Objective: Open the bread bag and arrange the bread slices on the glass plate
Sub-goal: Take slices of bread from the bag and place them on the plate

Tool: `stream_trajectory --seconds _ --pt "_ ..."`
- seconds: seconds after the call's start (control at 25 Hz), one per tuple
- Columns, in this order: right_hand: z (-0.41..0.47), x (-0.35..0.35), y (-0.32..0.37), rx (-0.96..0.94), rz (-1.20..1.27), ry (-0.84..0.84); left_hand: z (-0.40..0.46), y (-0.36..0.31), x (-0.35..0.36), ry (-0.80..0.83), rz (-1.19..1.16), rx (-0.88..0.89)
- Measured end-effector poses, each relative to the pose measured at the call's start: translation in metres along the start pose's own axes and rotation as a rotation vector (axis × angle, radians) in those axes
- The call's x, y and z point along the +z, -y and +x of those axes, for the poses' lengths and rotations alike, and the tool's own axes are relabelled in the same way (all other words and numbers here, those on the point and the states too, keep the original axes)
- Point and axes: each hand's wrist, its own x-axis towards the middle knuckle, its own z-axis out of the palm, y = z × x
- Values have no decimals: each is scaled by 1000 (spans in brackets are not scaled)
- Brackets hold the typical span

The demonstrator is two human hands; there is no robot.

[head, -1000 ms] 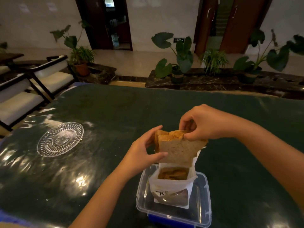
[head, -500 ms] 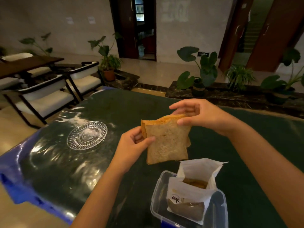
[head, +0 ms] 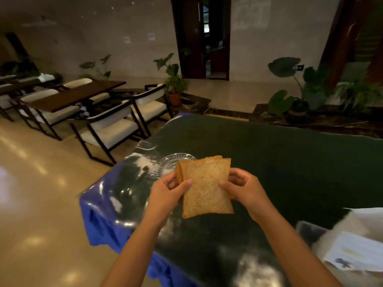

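Note:
A small stack of brown bread slices (head: pixel 205 187) stands nearly upright in the air above the dark green table (head: pixel 290 162). My left hand (head: pixel 167 192) grips its left edge and my right hand (head: pixel 244 189) grips its right edge. Just behind the bread lies the clear ribbed glass plate (head: pixel 176 160), mostly hidden by the slices. The white bread bag (head: pixel 356 245) sits blurred at the lower right, inside a clear plastic box (head: pixel 308 230).
The table's left edge with its blue cover (head: pixel 103 216) drops to a shiny tiled floor. White-cushioned chairs (head: pixel 112 129) and a wooden table (head: pixel 74 96) stand to the left. Potted plants (head: pixel 298 94) line a ledge behind the table.
The bread has been carried left from above the bag towards the plate. My right hand shifted from the top edge to the right edge. The view swung left, so the bag now sits at the lower right.

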Motion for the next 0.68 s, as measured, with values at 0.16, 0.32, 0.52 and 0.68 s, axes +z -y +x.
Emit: stream_trajectory --seconds 0.16,0.32,0.52,0.68 --pt "26 65 -23 87 58 -89 19 17 -67 -50 -58 -146" --pt "61 87 -44 130 99 -107 52 44 -94 -58 -42 -248" --pt "121 94 -69 171 98 -147 110 69 -98 -35 80 -247" --pt "164 102 -83 198 107 -190 156 81 -107 33 110 -263"
